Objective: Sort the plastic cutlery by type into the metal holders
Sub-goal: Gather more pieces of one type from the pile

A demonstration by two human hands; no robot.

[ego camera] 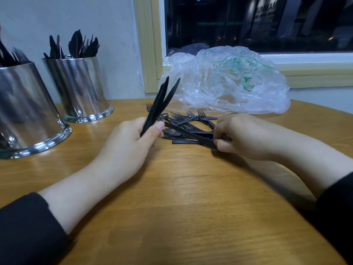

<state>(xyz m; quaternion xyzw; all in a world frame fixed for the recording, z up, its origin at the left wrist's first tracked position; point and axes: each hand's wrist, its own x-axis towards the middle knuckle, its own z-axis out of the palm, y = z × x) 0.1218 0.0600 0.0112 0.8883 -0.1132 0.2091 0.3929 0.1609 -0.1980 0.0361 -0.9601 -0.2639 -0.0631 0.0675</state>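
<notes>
The left hand (131,138) grips a bundle of black knives (159,104) upright, while the right hand (240,136) fingers pinch another knife (191,133) from the pile (187,125) on the bench (172,197).

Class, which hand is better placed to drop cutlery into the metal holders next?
Left. The left hand already holds black knives and is nearer the metal holders; the right hand is pinching cutlery at the pile.

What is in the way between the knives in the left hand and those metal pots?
Nothing visible. The left hand holds the black knives upright above bare table, and the two metal holders stand to its left with open tops, already partly filled with cutlery.
</notes>
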